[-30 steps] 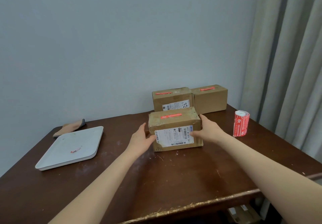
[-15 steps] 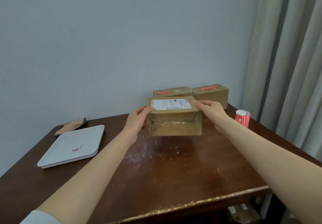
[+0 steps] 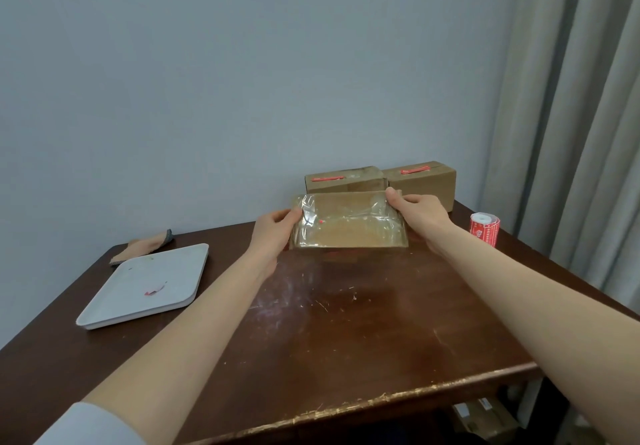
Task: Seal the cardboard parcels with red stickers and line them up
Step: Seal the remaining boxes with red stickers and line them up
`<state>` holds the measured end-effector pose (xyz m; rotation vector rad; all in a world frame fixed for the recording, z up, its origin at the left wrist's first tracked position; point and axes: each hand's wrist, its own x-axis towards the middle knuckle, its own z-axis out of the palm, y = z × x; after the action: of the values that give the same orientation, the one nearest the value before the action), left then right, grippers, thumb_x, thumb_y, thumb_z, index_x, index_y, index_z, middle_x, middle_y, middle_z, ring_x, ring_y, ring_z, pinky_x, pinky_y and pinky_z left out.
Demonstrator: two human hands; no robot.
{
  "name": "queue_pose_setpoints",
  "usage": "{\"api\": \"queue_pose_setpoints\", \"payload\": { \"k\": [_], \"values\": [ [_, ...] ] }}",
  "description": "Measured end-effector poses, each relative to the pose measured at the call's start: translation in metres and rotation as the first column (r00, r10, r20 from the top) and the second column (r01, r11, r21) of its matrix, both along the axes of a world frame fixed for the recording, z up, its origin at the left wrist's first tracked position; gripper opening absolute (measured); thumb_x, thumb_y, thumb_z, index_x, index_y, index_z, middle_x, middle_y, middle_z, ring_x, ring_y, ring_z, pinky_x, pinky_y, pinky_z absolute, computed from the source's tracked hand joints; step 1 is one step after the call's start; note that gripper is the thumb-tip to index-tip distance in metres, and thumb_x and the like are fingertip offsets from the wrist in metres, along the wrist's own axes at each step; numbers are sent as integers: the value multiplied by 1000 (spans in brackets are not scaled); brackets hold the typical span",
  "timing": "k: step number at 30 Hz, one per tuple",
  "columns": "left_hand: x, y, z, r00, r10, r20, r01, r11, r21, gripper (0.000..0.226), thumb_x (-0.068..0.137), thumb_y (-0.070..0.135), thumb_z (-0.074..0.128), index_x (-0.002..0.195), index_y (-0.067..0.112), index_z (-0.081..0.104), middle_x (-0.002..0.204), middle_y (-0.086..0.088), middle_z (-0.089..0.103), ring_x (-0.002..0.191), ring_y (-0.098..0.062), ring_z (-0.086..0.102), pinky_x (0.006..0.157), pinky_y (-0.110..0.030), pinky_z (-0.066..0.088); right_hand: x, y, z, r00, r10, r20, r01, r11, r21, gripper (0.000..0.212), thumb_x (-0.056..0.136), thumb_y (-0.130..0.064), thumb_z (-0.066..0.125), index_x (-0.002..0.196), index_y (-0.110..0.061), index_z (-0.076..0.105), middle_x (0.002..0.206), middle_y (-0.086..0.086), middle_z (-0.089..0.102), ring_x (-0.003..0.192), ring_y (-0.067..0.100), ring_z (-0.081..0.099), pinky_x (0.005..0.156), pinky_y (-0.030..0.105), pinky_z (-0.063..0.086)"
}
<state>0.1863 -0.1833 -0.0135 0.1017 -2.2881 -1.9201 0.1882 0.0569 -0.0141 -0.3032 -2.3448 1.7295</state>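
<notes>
I hold a cardboard parcel (image 3: 349, 226) above the middle of the dark wooden table (image 3: 346, 333), tipped so a face covered in clear tape looks at me. My left hand (image 3: 273, 236) grips its left end and my right hand (image 3: 420, 214) grips its right end. Behind it, against the wall, stand two more parcels side by side, the left parcel (image 3: 343, 179) and the right parcel (image 3: 424, 179), each with a red sticker on top. A roll of red stickers (image 3: 484, 229) stands upright at the table's right edge.
A white tray (image 3: 145, 285) with a red scrap on it lies at the left of the table. A tan cloth-like item (image 3: 143, 246) sits behind the tray. Grey curtains (image 3: 581, 115) hang on the right. Boxes lie on the floor under the table's right corner.
The parcel stood on the table with its label facing me; both hands lifted it and rolled it over, so the taped face now shows and the label is out of sight.
</notes>
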Motion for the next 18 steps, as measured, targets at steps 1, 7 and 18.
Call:
{"api": "queue_pose_setpoints", "payload": {
  "k": [1,7,18],
  "values": [
    [-2,0,0,1000,11,3,-11,1000,4,34,91,34,60,116,11,64,103,-1,68,91,-16,63,71,-25,49,-1,0,0,1000,-4,12,5,1000,-20,50,81,-65,58,103,-22,70,102,-1,69,94,21,64,87,39,54],
    [-2,5,5,998,6,55,-8,1000,30,33,86,44,56,111,23,62,115,1,64,110,-21,56,103,-44,42,-7,-3,-1,996,-38,87,52,985,-163,49,82,-63,60,82,-14,59,78,2,56,68,19,53,49,29,41],
    [-6,6,-7,1000,-14,-27,9,987,-160,31,95,50,42,102,24,58,93,10,59,96,-15,55,84,-35,46,5,1,1,937,280,210,-244,953,-180,92,58,-81,62,125,-19,58,117,1,61,101,15,58,71,27,50]
  ]
}}
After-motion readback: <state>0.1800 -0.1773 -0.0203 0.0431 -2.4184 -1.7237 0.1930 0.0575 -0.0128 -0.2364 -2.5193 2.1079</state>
